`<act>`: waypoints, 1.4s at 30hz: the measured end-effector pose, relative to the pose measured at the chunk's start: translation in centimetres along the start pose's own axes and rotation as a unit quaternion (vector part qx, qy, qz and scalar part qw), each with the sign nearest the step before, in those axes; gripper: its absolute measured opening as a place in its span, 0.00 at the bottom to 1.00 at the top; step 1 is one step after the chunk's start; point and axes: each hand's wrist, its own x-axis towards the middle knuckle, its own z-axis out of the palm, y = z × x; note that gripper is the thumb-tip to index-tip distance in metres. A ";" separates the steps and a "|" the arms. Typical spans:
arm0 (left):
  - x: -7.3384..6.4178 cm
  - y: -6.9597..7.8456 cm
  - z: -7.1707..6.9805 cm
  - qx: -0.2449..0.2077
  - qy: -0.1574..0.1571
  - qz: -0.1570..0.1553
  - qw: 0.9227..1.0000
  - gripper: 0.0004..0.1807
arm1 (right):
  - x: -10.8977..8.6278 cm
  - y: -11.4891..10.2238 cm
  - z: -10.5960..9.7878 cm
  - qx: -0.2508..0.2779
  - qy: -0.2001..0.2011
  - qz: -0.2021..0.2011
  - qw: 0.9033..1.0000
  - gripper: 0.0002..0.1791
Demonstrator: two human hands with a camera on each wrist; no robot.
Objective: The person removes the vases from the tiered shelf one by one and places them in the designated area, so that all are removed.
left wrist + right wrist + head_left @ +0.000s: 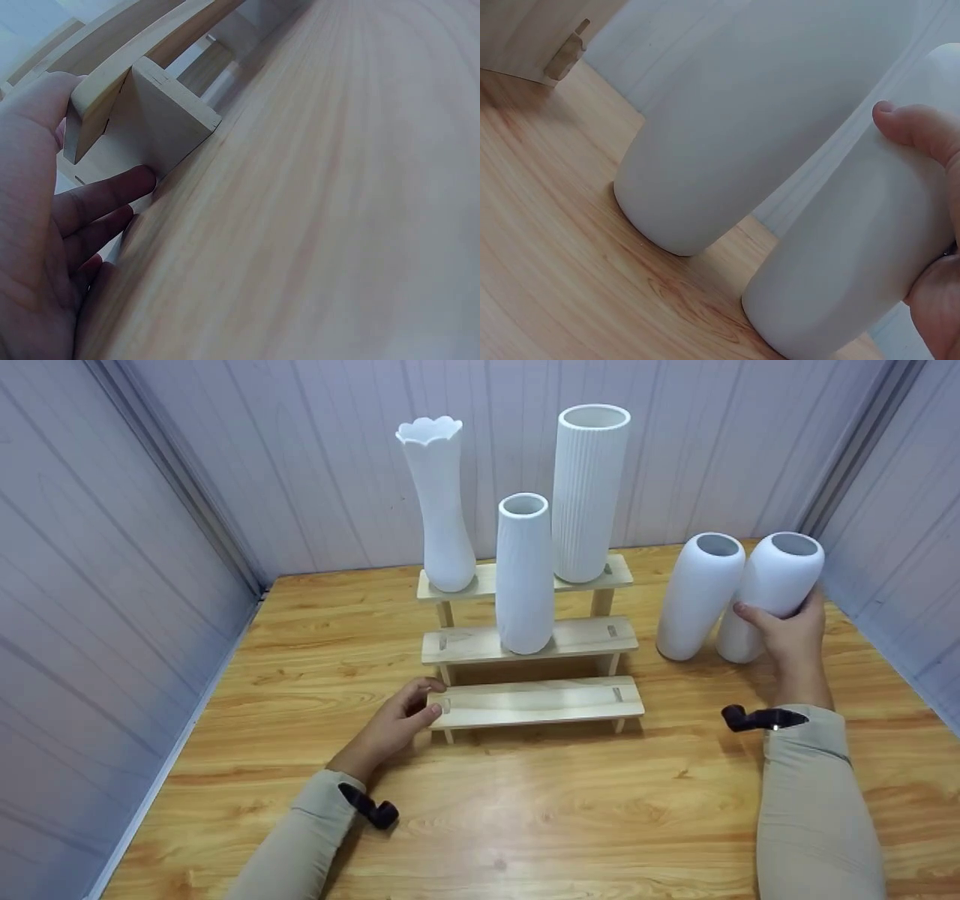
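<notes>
At the right, my right hand (799, 637) grips a smooth white vase (784, 574), its thumb (911, 127) lying along the side. A matching white vase (697, 596) stands on the table just left of it. My left hand (394, 724) holds the left end of the lowest step of a three-step wooden stand (540, 703). In the left wrist view, the thumb side is at the step's end and the other fingers (112, 195) reach below, beside the leg.
On the stand's top step are a scalloped-rim white vase (442, 510) and a tall ribbed white vase (591, 495). A narrower white vase (525, 577) occupies the middle step. Pale panel walls (330, 457) enclose the wood-grain table (525, 817) at the back and sides.
</notes>
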 end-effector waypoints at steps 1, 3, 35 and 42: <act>0.0 0.0 0.0 -0.001 -0.001 0.003 1.000 0.17 | 0.0 0.0 0.1 0.001 -0.002 0.000 1.000 0.59; 0.0 -0.1 0.0 -0.004 -0.002 0.009 1.000 0.17 | 0.1 0.1 0.2 0.003 -0.007 -0.002 1.000 0.58; 0.0 0.2 0.0 0.003 0.000 0.015 1.000 0.18 | 0.1 0.3 0.9 0.151 -0.066 -0.028 0.986 0.49; 0.0 0.2 0.0 -0.006 -0.001 0.010 1.000 0.18 | -0.3 -2.2 1.4 0.197 -0.009 -0.099 0.975 0.45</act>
